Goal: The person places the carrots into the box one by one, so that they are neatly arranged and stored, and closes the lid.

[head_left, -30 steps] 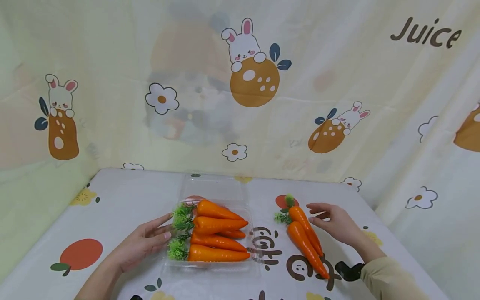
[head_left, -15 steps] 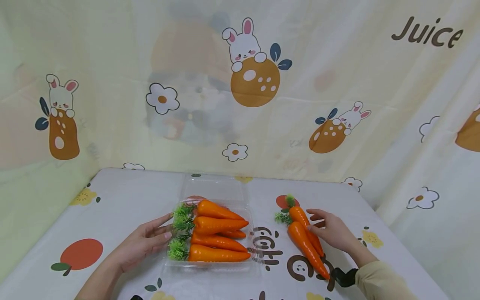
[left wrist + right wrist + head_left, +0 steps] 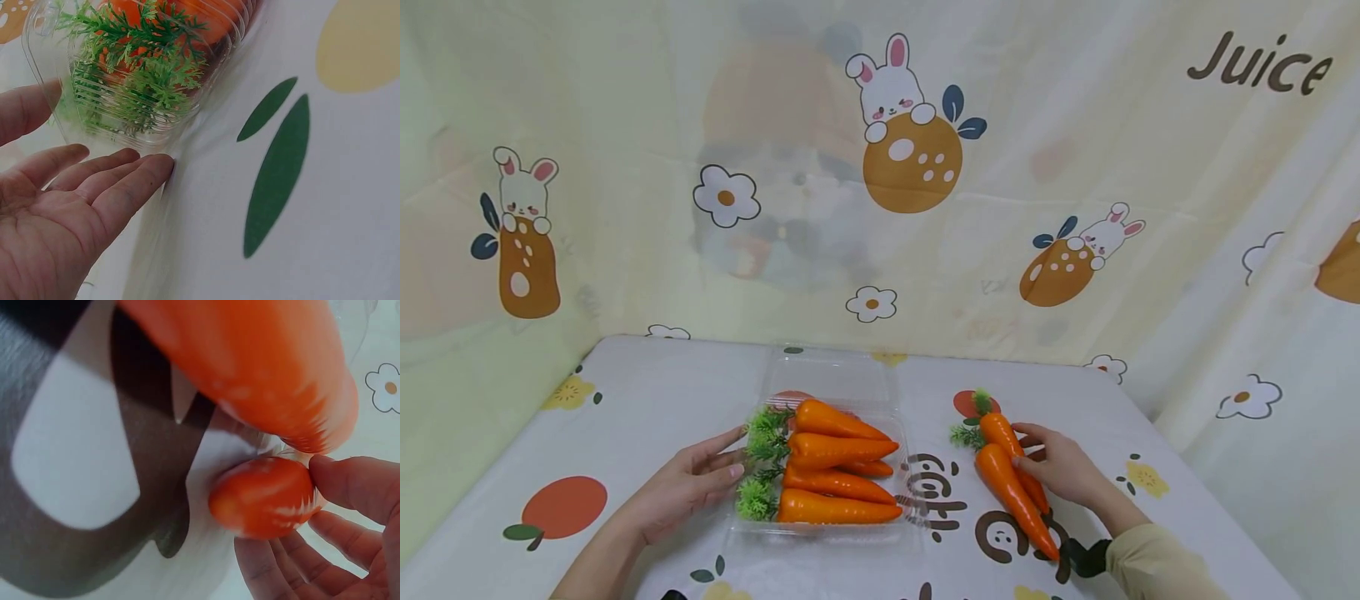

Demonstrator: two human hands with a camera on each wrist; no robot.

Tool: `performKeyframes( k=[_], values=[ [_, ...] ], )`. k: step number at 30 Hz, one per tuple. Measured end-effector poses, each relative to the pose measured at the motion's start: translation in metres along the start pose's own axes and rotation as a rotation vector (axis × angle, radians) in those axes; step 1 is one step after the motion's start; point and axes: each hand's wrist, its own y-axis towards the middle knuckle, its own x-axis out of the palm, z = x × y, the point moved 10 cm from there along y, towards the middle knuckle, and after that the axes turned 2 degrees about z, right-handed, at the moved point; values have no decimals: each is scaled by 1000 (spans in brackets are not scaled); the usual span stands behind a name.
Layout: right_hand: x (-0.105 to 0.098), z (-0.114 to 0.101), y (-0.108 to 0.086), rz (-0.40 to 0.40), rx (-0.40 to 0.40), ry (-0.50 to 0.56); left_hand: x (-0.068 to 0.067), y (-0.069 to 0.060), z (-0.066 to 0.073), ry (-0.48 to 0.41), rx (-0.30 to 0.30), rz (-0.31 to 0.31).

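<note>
In the head view, a clear plastic clamshell box [image 3: 827, 533] holds several orange toy carrots [image 3: 835, 507], their green tops toward the left. My left hand [image 3: 688, 487] rests at the box's left side with fingers extended; the left wrist view has the fingertips at its ribbed wall. To the right, two more carrots lie on the table: a nearer carrot [image 3: 1011, 492] and a farther carrot [image 3: 1000, 429], side by side. My right hand [image 3: 1063, 468] pinches the farther carrot, thumb on one side and fingers on the other in the right wrist view.
The box's transparent lid [image 3: 829, 379] lies folded back behind it. A white printed cloth [image 3: 677, 400] covers the table. A patterned curtain [image 3: 805, 275] hangs behind the table and along both sides.
My right hand has moved left and slightly down onto the farther carrot, its thumb and fingers closing around it. The left hand, box and carrots hold their places.
</note>
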Motion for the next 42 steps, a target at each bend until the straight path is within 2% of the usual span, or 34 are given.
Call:
performKeyframes(
  k=[8,19,34,42],
  values=[
    [1,2,1,-3,24,6,0,0,0,-7,8,-8],
    [-1,4,0,-8,-2,12,0,2,-2,-9,-7,2],
    [-28,-5,-7,33,-42,-12,1,0,1,-11,11,-11],
    [-43,-25,-14,24,-134,14,0,0,0,-12,7,-10]
  ],
)
